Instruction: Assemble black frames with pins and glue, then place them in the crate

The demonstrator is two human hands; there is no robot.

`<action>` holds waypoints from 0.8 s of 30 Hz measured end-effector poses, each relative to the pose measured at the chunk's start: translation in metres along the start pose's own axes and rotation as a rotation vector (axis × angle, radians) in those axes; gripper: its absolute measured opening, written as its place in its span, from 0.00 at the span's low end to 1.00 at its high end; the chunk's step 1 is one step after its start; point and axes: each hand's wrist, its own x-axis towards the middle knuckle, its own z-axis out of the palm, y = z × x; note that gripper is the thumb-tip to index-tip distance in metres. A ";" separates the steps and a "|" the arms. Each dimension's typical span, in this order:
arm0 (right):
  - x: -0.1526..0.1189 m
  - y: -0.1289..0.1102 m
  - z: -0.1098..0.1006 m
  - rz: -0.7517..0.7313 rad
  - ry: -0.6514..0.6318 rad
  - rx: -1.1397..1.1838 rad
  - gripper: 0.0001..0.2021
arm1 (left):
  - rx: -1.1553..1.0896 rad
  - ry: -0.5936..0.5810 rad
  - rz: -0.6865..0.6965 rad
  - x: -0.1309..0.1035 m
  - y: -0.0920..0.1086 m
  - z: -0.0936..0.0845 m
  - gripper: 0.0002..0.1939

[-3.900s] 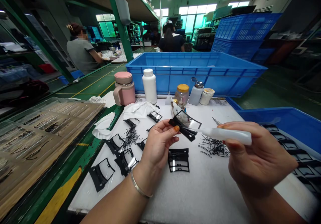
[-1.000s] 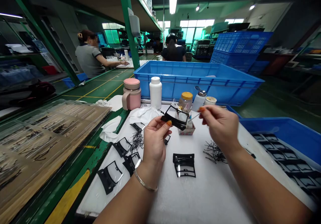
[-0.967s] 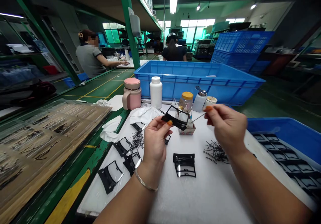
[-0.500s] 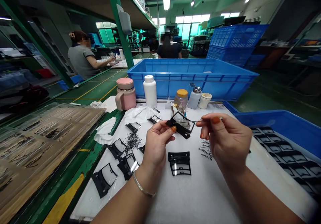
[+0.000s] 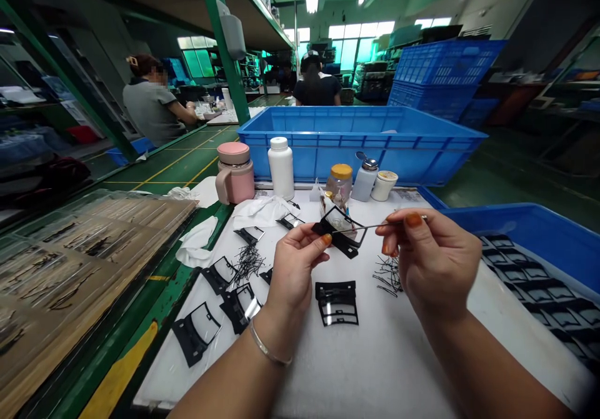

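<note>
My left hand (image 5: 293,269) pinches a black plastic frame (image 5: 345,244) with a clear window, tilted above the white work surface. My right hand (image 5: 435,259) is closed on a thin metal rod-like tool (image 5: 368,227), whose tip reaches across the frame close to my left thumb. Whether the tip touches the frame I cannot tell. Below lies another black frame (image 5: 336,291), flat between my forearms. Several similar frames (image 5: 192,338) are scattered left of my left hand, around a heap of thin black strips (image 5: 248,262). More black strips (image 5: 387,275) lie beside my right hand, partly hidden by it.
A pink mug (image 5: 234,175), white bottle (image 5: 280,169), yellow-lidded jar (image 5: 340,181) and pump bottle (image 5: 365,181) line the back. Behind them stands a large blue crate (image 5: 360,150). Rows of black frames fill a blue bin (image 5: 539,225) at right. Two people sit farther off.
My right hand has drawn slightly to the right with the thin tool, its tip shifting along the frame. My left hand keeps its hold. The person at left has pulled an arm in.
</note>
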 end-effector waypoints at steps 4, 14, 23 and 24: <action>0.001 0.001 -0.003 0.016 0.005 -0.014 0.07 | -0.010 0.011 0.006 0.000 0.000 0.000 0.14; 0.002 0.000 -0.004 0.029 0.032 -0.018 0.07 | -0.002 -0.014 0.019 0.001 -0.002 -0.002 0.14; 0.012 -0.001 -0.009 -0.027 0.175 0.020 0.08 | -0.018 -0.007 0.016 0.001 0.001 -0.001 0.13; 0.015 -0.001 -0.011 -0.037 0.210 0.008 0.08 | -0.026 0.003 0.018 0.002 0.002 -0.002 0.14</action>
